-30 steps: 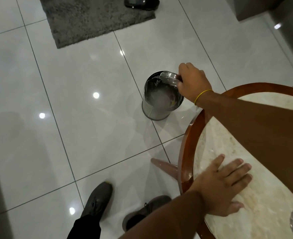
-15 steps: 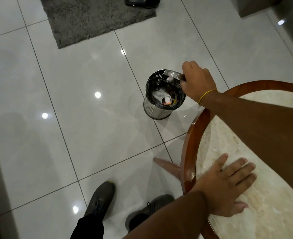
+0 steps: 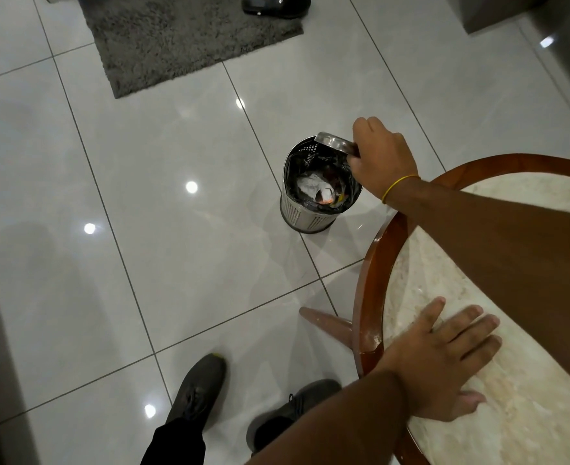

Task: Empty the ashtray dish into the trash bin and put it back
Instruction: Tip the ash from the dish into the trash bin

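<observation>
Fingers (image 3: 361, 129) of the right hand (image 3: 382, 159) pinch the tilted ashtray dish (image 3: 335, 145) directly over the trash bin (image 3: 312, 209). Its return spot, the surface (image 3: 528, 414), lies back toward the person, where the left hand (image 3: 444, 360) rests flat, digits spread.

This looks like a lived-in indoor room, a home sitting area or perhaps a hotel lounge; which of the two cannot be told. The floor (image 3: 176, 229) is large glossy pale tiles that mirror ceiling lights. A shaggy grey rug (image 3: 183, 38) lies on it, with a polished black shoe (image 3: 275, 5) at its far edge. A round desk (image 3: 374, 263) with a marble-like top, red-brown wooden rim and splayed leg stands beside a small perforated steel trash bin (image 3: 305, 214) lined with a black bag and holding crumpled paper.
</observation>
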`<action>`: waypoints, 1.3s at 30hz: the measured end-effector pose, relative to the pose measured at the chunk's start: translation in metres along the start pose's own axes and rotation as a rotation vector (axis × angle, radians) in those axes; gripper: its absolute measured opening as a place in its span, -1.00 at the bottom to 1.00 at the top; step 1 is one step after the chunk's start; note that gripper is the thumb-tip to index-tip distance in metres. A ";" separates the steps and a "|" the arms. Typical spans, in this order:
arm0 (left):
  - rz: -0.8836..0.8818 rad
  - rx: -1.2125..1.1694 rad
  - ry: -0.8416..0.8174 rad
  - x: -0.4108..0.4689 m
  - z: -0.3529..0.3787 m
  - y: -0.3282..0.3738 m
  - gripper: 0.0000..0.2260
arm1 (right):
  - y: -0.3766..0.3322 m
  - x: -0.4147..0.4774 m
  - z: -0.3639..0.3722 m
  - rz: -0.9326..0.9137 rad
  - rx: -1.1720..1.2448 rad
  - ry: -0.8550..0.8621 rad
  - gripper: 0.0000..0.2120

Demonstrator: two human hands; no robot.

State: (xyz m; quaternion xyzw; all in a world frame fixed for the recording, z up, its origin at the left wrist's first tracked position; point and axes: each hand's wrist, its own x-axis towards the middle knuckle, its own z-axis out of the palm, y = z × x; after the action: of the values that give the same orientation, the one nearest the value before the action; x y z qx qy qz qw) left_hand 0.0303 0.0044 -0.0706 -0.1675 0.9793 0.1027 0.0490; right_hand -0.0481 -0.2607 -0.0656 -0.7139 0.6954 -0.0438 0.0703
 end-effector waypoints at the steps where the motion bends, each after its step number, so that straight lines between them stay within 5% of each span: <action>1: -0.001 0.000 -0.002 0.000 0.000 0.000 -0.25 | 0.000 0.000 0.001 0.000 0.009 0.000 -0.81; 39: -0.010 -0.009 0.000 0.002 0.004 0.003 -0.28 | 0.004 -0.005 0.017 0.009 0.116 0.030 -0.82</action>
State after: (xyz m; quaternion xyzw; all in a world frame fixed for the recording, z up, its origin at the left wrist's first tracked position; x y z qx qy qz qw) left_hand 0.0272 0.0075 -0.0743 -0.1727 0.9780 0.1069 0.0487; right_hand -0.0491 -0.2551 -0.0828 -0.7048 0.6958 -0.0944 0.1011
